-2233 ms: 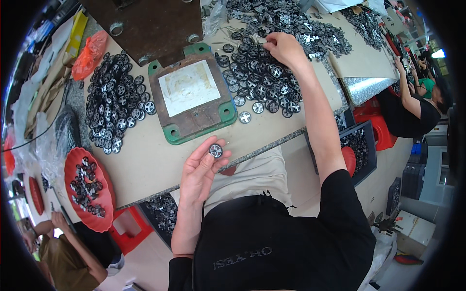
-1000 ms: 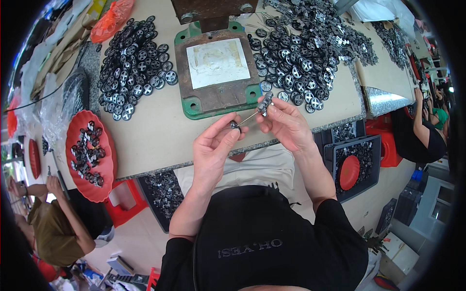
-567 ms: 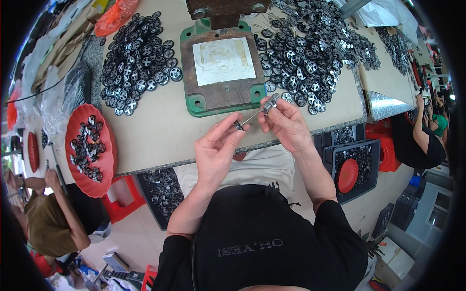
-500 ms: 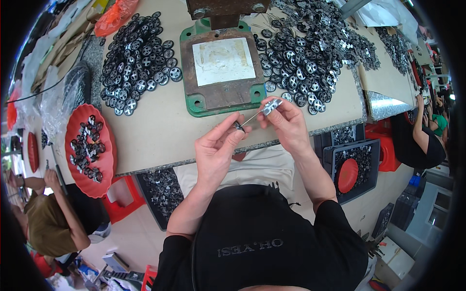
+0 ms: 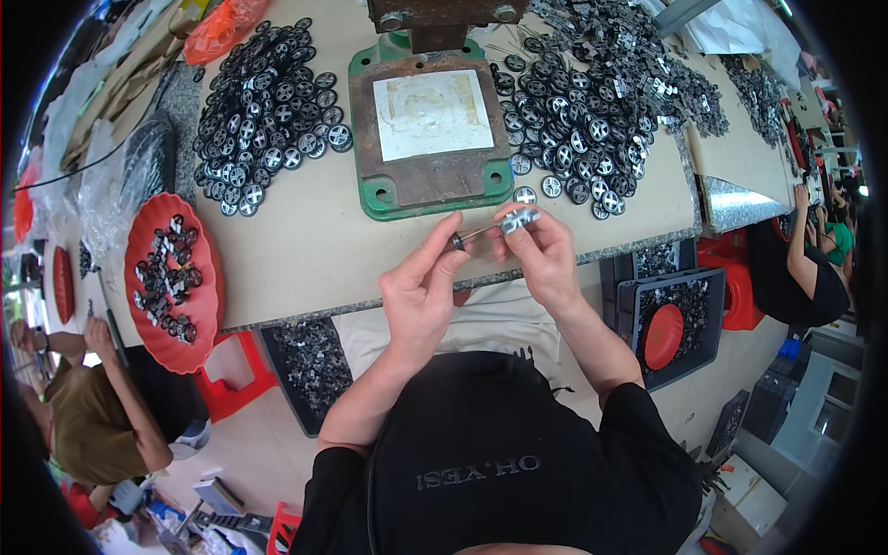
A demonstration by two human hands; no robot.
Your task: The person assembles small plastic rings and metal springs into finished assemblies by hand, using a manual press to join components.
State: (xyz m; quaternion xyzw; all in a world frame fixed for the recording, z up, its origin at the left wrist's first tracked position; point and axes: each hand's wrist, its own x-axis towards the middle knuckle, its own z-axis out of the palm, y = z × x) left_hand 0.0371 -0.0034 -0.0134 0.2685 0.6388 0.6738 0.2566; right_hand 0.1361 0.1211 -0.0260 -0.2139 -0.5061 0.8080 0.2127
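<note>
Near the table's front edge, my left hand (image 5: 418, 294) pinches a small black wheel (image 5: 457, 241) between thumb and fingertips. A thin metal axle (image 5: 478, 231) runs from this wheel toward a small silver-grey plastic part (image 5: 518, 220). That part is gripped in the fingers of my right hand (image 5: 548, 264). Whether the axle passes into the part is hidden by my fingers. Just beyond both hands stands a press with a green and brown metal base (image 5: 421, 185), a pale worn sheet (image 5: 433, 113) lying on it.
Piles of black wheels with silver spokes lie left (image 5: 268, 120) and right (image 5: 573, 129) of the press; grey plastic parts (image 5: 638, 65) heap at the far right. A red scalloped tray (image 5: 208, 305) holds wheeled assemblies. Crates of parts (image 5: 689, 356) stand below the table. A co-worker (image 5: 102, 416) sits at left.
My right hand has lowered the silver-grey part slightly, so the axle lies nearer to level. Both hands keep their grips, and the whole view has shifted a little.
</note>
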